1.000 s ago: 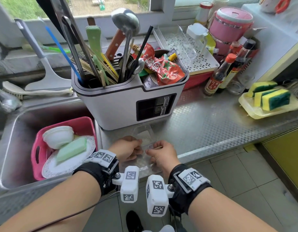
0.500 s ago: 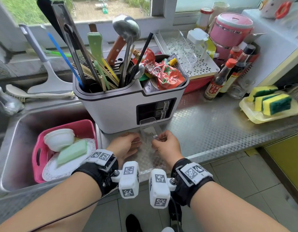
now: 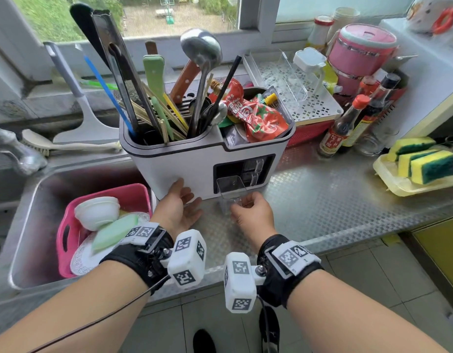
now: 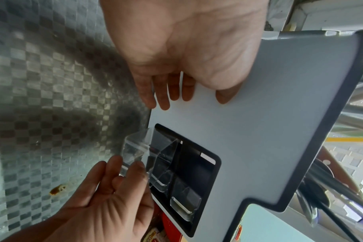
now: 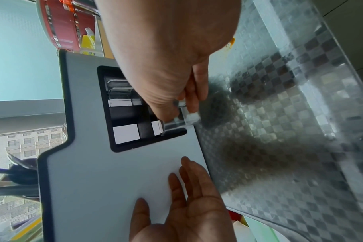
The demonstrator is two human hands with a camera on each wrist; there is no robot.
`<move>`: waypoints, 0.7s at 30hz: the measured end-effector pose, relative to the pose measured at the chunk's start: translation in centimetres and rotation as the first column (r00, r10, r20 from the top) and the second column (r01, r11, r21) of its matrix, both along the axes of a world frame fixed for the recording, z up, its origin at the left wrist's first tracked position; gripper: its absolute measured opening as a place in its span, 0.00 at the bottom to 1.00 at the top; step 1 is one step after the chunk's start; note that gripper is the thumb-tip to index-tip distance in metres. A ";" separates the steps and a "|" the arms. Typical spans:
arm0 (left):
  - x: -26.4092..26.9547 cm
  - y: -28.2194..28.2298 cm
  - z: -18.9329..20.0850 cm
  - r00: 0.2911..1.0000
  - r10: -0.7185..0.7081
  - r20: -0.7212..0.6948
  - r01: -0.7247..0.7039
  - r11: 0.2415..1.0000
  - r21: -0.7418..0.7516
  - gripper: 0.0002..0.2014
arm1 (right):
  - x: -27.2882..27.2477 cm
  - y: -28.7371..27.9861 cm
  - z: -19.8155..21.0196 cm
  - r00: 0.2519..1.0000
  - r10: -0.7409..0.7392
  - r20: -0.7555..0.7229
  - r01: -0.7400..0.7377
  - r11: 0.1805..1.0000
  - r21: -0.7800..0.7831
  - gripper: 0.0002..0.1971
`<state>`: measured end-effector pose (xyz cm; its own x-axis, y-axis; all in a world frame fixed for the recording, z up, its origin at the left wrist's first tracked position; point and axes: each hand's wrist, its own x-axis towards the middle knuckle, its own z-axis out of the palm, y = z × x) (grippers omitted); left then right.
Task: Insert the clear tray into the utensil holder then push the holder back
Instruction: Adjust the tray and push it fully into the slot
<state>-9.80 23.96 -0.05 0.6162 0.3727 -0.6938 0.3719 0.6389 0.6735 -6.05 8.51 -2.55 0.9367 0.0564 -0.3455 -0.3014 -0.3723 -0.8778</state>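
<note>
The white utensil holder [image 3: 184,164] stands on the steel counter, crammed with utensils and sauce packets. Its black front slot [image 3: 245,169] faces me. The clear tray [image 3: 231,191] is partly inside the slot's lower left corner, its near end sticking out over the counter. My right hand [image 3: 248,210] pinches that near end, thumb and fingers curled on it [image 5: 182,113]. My left hand [image 3: 180,200] is off the tray, fingers straight, fingertips [image 4: 166,99] against the holder's white front [image 4: 259,114] left of the slot. Other clear trays [image 4: 182,203] sit inside the slot.
A sink [image 3: 29,225] with a pink basket [image 3: 138,197], bowl and plate lies at left. Sauce bottles [image 3: 342,126], a red rack [image 3: 309,128] with a white drainer and a pink pot stand behind right. Sponges in a tray [image 3: 421,164] sit far right. Counter edge is near me.
The tray has moved forward from the counter's front into the holder's slot. My left hand let go of it and moved to the holder's front; my right hand still holds it.
</note>
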 end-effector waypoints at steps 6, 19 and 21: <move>0.1 0.3 -0.3 1.000 0.004 -0.002 -0.004 1.000 -0.014 0.18 | 0.2 0.3 -0.1 1.000 0.009 -0.006 -0.009 1.000 0.002 0.09; -0.6 2.1 -1.2 0.999 0.047 0.001 -0.047 0.999 -0.028 0.17 | 2.4 2.8 0.1 0.993 -0.001 -0.122 0.010 0.997 0.073 0.10; -0.8 2.4 -1.3 0.998 0.055 0.000 -0.055 0.998 -0.025 0.17 | 2.4 3.1 0.2 0.992 -0.010 -0.127 0.021 0.996 0.086 0.12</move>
<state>-10.55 26.35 -1.33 0.5959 0.3882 -0.7030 0.3353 0.6752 0.6571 -3.63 11.61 -2.32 0.8869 0.0767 -0.4556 -0.4172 -0.2908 -0.8610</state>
